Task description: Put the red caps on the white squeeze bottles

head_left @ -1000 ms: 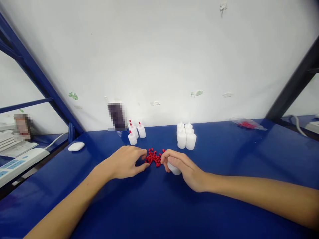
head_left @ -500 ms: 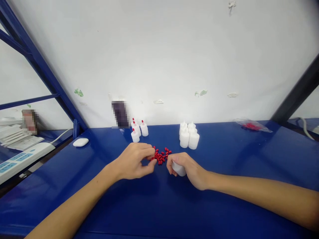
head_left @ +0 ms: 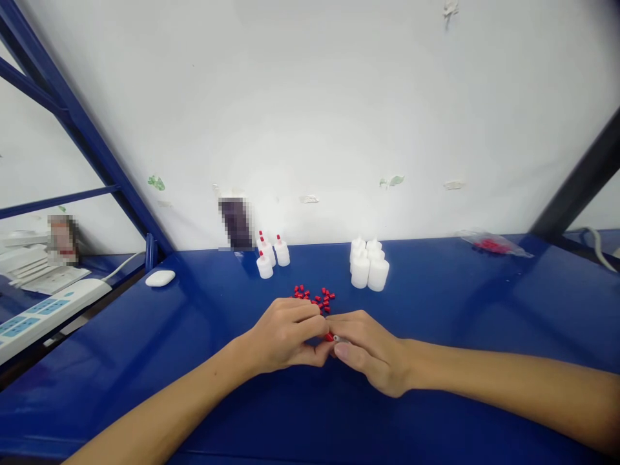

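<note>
Between finger and thumb, my left hand [head_left: 295, 332] pinches a small red cap [head_left: 329, 337]. My right hand [head_left: 371, 352] is wrapped round a white bottle, most of it hidden by the fingers; only its nozzle tip [head_left: 337, 338] shows, close beside the cap. Whether cap and nozzle touch, I cannot tell. Just beyond my hands lies a loose scatter of red caps [head_left: 325, 296], partly covered by my left hand. Several white bottles with red caps [head_left: 265, 266] stand behind to the left. Several uncapped white bottles [head_left: 378, 274] are grouped behind to the right.
All this is on a blue table [head_left: 436, 290] against a white wall. A clear bag of red pieces [head_left: 494, 245] lies at the back right. At left are a white rounded object [head_left: 160, 278], a power strip [head_left: 48, 313] and a blue metal frame [head_left: 101, 142].
My hands have come together in front of the cap pile. The left brought a red cap away from it; the right turned the bottle so its nozzle faces the cap.
</note>
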A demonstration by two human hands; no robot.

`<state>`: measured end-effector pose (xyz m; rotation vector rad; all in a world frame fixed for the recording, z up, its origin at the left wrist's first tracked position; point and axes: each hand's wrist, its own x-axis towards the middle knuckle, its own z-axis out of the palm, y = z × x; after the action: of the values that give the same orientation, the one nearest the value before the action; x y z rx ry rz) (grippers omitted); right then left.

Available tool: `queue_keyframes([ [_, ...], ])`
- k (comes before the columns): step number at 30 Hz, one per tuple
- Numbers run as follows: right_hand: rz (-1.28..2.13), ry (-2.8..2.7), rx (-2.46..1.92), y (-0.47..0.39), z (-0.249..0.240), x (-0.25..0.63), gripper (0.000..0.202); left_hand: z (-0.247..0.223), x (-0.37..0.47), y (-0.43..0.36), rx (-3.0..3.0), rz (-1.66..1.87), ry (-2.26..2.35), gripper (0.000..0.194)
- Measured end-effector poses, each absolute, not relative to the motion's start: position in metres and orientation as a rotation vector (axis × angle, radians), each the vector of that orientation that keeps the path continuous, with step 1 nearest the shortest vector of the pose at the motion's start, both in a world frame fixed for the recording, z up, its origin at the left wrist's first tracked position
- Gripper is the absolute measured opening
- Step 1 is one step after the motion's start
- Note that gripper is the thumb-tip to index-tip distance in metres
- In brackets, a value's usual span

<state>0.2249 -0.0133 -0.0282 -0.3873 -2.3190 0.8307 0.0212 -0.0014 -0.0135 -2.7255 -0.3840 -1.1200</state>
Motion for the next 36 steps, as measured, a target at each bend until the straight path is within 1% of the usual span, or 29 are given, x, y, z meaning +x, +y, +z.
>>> queue_keyframes([
  [3,0.794,-2.34,-0.378,-0.013,-0.028,0.225,0.044,-0.011,0.022,-0.002,-2.67,-1.151,-0.356,0.015],
  [6,0.749,-2.37,-0.356,-0.013,-0.029,0.224,0.042,-0.008,0.022,-0.004,-2.665,-1.068,-0.325,0.013],
  [12,0.702,-2.416,-0.396,-0.014,-0.025,0.224,0.043,-0.005,0.022,-0.007,-2.809,-0.934,-0.31,0.028],
  [17,0.699,-2.433,-0.398,-0.014,-0.023,0.226,0.029,-0.009,0.024,-0.01,-2.967,-0.959,-0.381,0.028],
  [22,0.803,-2.386,-0.411,-0.013,-0.02,0.229,0.015,-0.007,0.024,-0.013,-2.872,-1.07,-0.503,0.025],
  [26,0.867,-2.312,-0.39,-0.013,-0.022,0.23,0.011,-0.008,0.026,-0.017,-2.92,-1.175,-0.551,0.021],
  [28,0.919,-2.264,-0.398,-0.012,-0.024,0.229,0.008,-0.009,0.029,-0.019,-2.977,-1.254,-0.58,0.02],
  [30,0.984,-2.213,-0.425,-0.011,-0.025,0.228,0.015,-0.01,0.03,-0.018,-3.01,-1.371,-0.673,0.016],
  [32,1.056,-2.15,-0.473,-0.009,-0.025,0.227,0.021,-0.009,0.027,-0.01,-2.935,-1.603,-0.848,0.014],
  [35,1.179,-2.078,-0.567,-0.005,-0.024,0.226,0.029,-0.003,0.006,0.018,-2.467,-2.103,-1.166,0.017],
  [36,1.204,-2.076,-0.59,-0.004,-0.024,0.225,0.032,-0.001,-0.005,0.031,-2.288,-2.176,-1.266,0.016],
])
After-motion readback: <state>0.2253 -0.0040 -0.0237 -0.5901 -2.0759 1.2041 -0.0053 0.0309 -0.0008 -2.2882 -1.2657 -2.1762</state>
